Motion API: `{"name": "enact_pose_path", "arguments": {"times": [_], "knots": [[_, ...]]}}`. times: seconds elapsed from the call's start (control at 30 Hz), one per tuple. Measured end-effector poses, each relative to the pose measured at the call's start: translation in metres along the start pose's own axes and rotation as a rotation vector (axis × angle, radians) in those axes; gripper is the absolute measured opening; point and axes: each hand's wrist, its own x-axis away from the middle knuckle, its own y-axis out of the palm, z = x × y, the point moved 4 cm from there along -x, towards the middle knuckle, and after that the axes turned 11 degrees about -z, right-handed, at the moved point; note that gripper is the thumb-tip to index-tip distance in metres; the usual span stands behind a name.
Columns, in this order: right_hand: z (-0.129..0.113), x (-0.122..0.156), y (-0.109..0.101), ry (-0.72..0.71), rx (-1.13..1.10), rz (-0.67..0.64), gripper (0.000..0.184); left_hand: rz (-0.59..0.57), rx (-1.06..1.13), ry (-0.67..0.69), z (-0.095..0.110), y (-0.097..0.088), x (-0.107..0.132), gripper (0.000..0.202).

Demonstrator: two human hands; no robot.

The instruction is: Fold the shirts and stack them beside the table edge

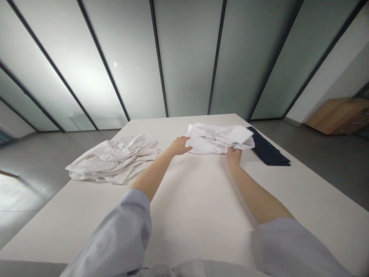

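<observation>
A folded white garment [216, 138] lies at the far side of a white table [201, 200]. My left hand [180, 146] rests against its left edge, fingers curled on the cloth. At the garment's near right edge, my right hand [233, 156] is closed on the fabric. Both arms reach forward in pale blue sleeves.
A crumpled heap of white cloth [115, 157] lies on the table's left side. A folded dark navy cloth [269, 150] sits by the right edge. Frosted glass panels with dark frames stand behind the table. A wooden cabinet [337, 115] is on the floor at far right.
</observation>
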Motion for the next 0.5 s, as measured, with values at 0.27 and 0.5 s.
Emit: {"name": "enact_pose_path", "arguments": {"times": [0.27,0.5], "knots": [[-0.001,0.007,-0.003,0.121,-0.355,0.084,0.039,0.023,0.050,-0.105,-0.005,0.085,0.015,0.054],[-0.056,0.050,0.031,-0.204,0.025,-0.567,0.040,0.187,0.458,-0.057,-0.012,0.083,0.022,0.054]]}}
